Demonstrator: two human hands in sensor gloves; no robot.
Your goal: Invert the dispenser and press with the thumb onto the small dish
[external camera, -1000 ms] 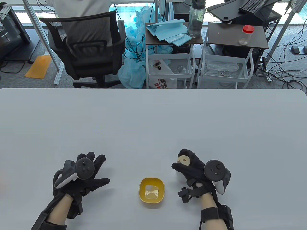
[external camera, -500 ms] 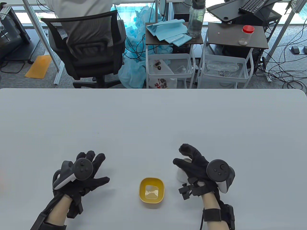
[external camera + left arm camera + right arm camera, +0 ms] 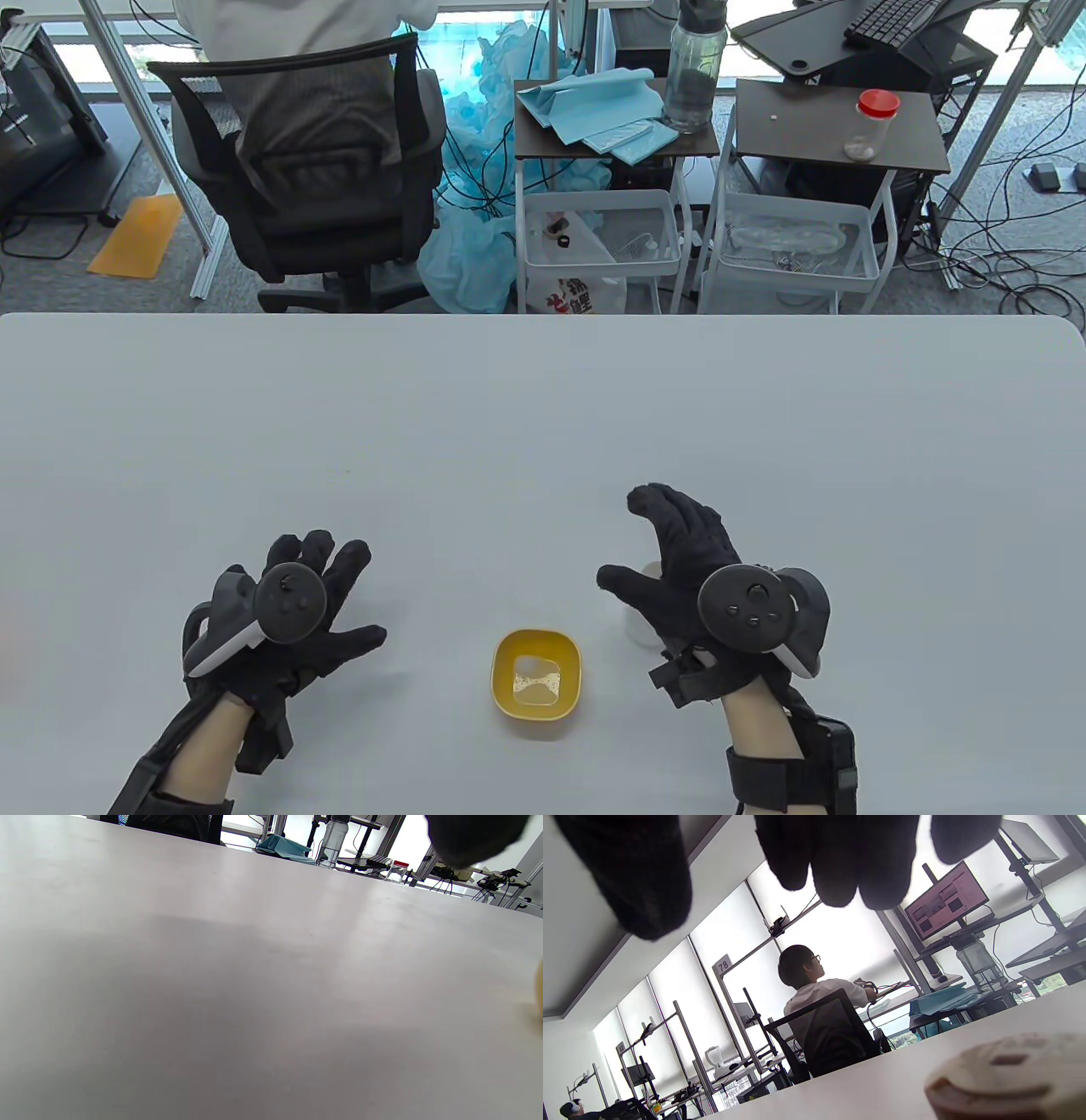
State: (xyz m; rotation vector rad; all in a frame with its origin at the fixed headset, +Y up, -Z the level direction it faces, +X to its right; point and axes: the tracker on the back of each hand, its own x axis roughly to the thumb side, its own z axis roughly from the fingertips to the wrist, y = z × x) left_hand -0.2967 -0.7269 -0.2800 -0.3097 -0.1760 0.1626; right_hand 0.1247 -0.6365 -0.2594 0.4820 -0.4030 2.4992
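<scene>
Near the front edge of the grey table (image 3: 543,407), seen from above: left hand (image 3: 288,624) flat, fingers spread and holding nothing; right hand (image 3: 687,564) open above the white dispenser (image 3: 638,624), fingers extended and off it, most of the bottle hidden beneath the palm. Between the hands, close to that front edge, the small yellow dish (image 3: 536,674) with pale contents, just left of the dispenser. Only in the right wrist view: the dispenser's tan cap (image 3: 1014,1073) standing upright with a clear gap to the fingertips (image 3: 835,861) overhead; in the left wrist view, bare tabletop and a yellow sliver at the right edge.
</scene>
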